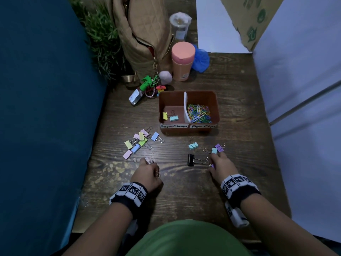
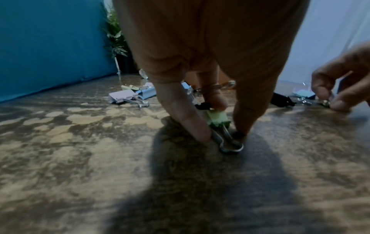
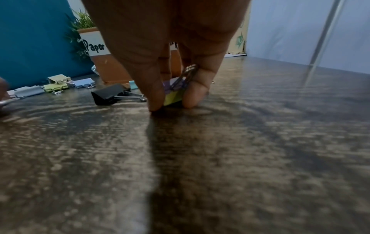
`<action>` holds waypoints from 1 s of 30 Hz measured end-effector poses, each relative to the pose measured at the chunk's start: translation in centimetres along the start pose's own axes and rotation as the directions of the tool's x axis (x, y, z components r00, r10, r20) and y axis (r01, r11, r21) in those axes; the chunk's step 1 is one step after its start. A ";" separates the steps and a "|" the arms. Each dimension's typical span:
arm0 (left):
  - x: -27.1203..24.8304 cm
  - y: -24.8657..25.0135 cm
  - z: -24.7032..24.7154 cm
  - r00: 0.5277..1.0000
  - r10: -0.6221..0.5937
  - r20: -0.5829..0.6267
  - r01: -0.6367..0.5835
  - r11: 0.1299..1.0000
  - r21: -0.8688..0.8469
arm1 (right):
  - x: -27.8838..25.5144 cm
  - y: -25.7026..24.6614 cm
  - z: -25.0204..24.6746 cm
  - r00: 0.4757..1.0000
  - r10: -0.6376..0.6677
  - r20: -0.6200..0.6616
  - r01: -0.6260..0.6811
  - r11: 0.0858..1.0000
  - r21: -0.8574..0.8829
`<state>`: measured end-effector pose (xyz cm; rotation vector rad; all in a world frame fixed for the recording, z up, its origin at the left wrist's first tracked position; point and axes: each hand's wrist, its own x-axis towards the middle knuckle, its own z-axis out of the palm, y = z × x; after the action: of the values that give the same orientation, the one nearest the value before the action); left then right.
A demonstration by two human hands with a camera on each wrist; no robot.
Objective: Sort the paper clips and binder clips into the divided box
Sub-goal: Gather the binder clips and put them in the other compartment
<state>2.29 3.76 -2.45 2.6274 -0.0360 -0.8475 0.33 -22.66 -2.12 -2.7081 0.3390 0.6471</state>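
Note:
The brown divided box [image 1: 190,94] stands mid-table. Its left part holds a yellow and a teal binder clip [image 1: 173,118]; its right part holds coloured paper clips [image 1: 199,113]. A pile of pastel binder clips [image 1: 139,141] lies left of the box. A teal clip [image 1: 193,145], a purple clip [image 1: 219,147] and a large black clip [image 1: 191,160] lie to the right. My left hand [image 2: 222,134] pinches a pale green binder clip [image 2: 217,118] against the table. My right hand [image 3: 172,105] pinches a small yellow binder clip [image 3: 173,97], with purple showing behind it.
A tan quilted bag [image 1: 142,34], a pink-lidded bottle [image 1: 182,61], a clear cup [image 1: 180,24], a plant [image 1: 103,39] and a keychain with a small bottle [image 1: 145,89] crowd the table's back. A blue panel [image 1: 46,108] borders the left, a white wall [image 1: 304,89] the right.

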 end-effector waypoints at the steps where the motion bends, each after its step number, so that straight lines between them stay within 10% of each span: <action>1: 0.0 0.1 0.0 1.000 0.005 0.003 -0.005 1.000 0.029 | 0.0 -0.2 -0.1 1.000 -0.012 0.005 0.012 1.000 -0.001; 10: -0.3 1.6 -0.2 1.000 0.001 -0.028 0.004 0.984 0.176 | 3.2 -10.2 -8.7 0.903 -0.328 -0.276 0.402 0.872 0.280; 18: 0.3 0.6 -0.6 1.000 0.015 0.006 -0.016 0.996 0.088 | 3.3 -9.9 -8.2 0.854 -0.329 -0.404 0.437 0.874 0.213; 25: 0.7 -0.6 -2.2 0.998 -0.015 -0.065 0.008 0.993 -0.115 | 1.9 -5.1 -0.5 0.974 -0.222 0.053 0.225 0.973 -0.050; 30: 0.6 0.0 -3.0 0.999 0.052 -0.013 -0.053 0.993 -0.101 | 3.8 -6.3 -0.4 0.976 -0.193 0.102 0.205 0.971 -0.126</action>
<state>4.48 4.69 -0.48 2.5244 -0.0575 -0.7970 5.68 -17.66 -1.92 -2.7819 -0.0007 0.7537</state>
